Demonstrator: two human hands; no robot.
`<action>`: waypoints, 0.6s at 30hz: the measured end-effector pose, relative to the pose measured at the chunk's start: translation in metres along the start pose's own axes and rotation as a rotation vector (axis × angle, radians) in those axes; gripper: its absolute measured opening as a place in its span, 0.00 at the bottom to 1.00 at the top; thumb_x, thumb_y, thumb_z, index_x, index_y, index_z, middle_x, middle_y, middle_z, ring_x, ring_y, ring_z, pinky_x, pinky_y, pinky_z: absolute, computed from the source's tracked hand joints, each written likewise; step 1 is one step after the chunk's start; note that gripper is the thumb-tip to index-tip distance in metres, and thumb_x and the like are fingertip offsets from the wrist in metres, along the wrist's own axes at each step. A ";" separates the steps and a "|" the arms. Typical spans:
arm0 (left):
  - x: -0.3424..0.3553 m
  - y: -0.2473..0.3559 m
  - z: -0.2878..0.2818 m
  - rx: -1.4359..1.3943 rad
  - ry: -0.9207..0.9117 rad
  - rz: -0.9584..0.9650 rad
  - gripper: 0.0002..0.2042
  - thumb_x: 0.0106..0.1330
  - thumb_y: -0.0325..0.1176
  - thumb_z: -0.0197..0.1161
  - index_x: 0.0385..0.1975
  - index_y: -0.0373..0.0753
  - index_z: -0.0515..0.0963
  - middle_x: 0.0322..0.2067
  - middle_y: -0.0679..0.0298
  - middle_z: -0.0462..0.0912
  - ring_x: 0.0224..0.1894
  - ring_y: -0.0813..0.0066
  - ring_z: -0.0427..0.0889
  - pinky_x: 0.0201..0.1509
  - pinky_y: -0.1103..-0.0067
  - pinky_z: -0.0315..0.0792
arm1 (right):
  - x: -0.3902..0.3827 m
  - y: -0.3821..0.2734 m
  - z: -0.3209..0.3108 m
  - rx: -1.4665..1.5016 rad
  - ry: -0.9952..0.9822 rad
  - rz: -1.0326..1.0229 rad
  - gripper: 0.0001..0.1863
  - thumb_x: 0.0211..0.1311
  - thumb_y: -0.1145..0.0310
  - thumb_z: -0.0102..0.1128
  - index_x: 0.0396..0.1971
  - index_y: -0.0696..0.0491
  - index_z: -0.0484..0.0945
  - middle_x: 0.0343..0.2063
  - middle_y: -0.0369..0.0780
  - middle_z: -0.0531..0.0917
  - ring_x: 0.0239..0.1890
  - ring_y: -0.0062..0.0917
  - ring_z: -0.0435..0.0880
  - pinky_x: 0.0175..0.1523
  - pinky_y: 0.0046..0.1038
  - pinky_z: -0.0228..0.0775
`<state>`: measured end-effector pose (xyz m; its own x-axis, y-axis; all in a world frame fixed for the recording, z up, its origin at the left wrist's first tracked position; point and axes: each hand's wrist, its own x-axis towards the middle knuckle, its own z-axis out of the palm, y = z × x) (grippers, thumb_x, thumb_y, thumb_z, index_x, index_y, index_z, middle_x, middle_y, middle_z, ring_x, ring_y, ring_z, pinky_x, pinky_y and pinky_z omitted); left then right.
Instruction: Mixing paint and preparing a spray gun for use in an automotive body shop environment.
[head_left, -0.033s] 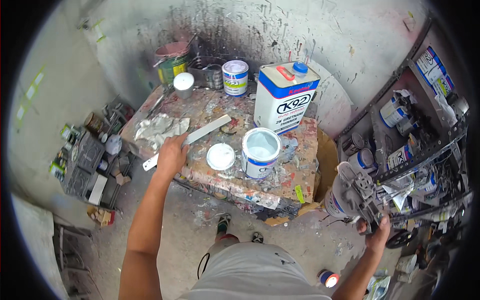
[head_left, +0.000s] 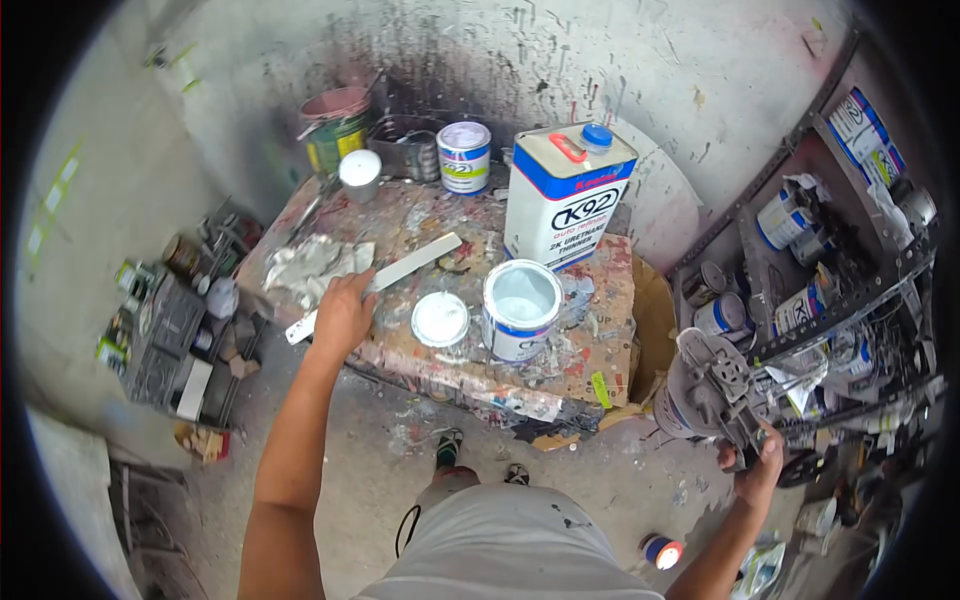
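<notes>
My left hand (head_left: pixel 345 308) is closed around a pale flat stick (head_left: pixel 415 262) lying at a slant over the cluttered bench. Right of it are a white round lid (head_left: pixel 440 320) and an open blue-banded can (head_left: pixel 520 335) containing pale liquid. A tall rectangular tin (head_left: pixel 565 215) with a blue cap stands behind them. At lower right, my right hand (head_left: pixel 750 458) grips the handle end of a grey metal lid fitting (head_left: pixel 720 375), which sits on a large can (head_left: pixel 675 410) beside the rack.
A paint-stained bucket (head_left: pixel 330 135), small cup (head_left: pixel 360 172), closed can (head_left: pixel 463 160) and crumpled cloth (head_left: pixel 310 265) occupy the bench (head_left: pixel 590 360). A metal rack (head_left: pixel 810 330) of cans is at right. Cluttered crates (head_left: pixel 165 335) stand left. A small can (head_left: pixel 660 550) is on the floor.
My right hand and the lidded can it grips have shifted very slightly right and down. My left hand and the stick look almost unmoved.
</notes>
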<state>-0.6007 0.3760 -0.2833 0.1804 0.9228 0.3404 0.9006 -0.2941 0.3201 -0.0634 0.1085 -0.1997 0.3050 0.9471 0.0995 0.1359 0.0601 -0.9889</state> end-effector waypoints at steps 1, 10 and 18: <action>0.010 -0.006 0.005 -0.001 -0.020 0.015 0.20 0.62 0.28 0.64 0.56 0.33 0.77 0.47 0.49 0.81 0.49 0.48 0.76 0.57 0.62 0.71 | -0.006 -0.005 0.004 -0.019 0.040 0.026 0.48 0.55 0.25 0.53 0.38 0.67 0.79 0.14 0.39 0.76 0.15 0.22 0.74 0.26 0.24 0.68; 0.033 0.059 0.026 -0.769 -0.320 0.156 0.53 0.48 0.39 0.81 0.74 0.39 0.54 0.70 0.49 0.63 0.72 0.50 0.62 0.74 0.63 0.58 | -0.028 -0.028 0.052 0.054 0.491 0.109 0.44 0.65 0.25 0.40 0.36 0.59 0.75 0.17 0.41 0.76 0.17 0.29 0.74 0.32 0.31 0.71; 0.062 0.105 0.051 -0.939 -0.706 0.316 0.59 0.43 0.44 0.83 0.73 0.36 0.50 0.69 0.46 0.63 0.70 0.49 0.65 0.73 0.65 0.61 | -0.062 -0.030 0.091 0.101 0.629 0.212 0.45 0.63 0.24 0.42 0.38 0.60 0.76 0.16 0.40 0.76 0.17 0.29 0.75 0.30 0.30 0.71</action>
<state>-0.4747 0.4144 -0.2734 0.7791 0.6244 0.0569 0.1938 -0.3262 0.9252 -0.1725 0.0768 -0.1859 0.8108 0.5795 -0.0825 -0.0669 -0.0483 -0.9966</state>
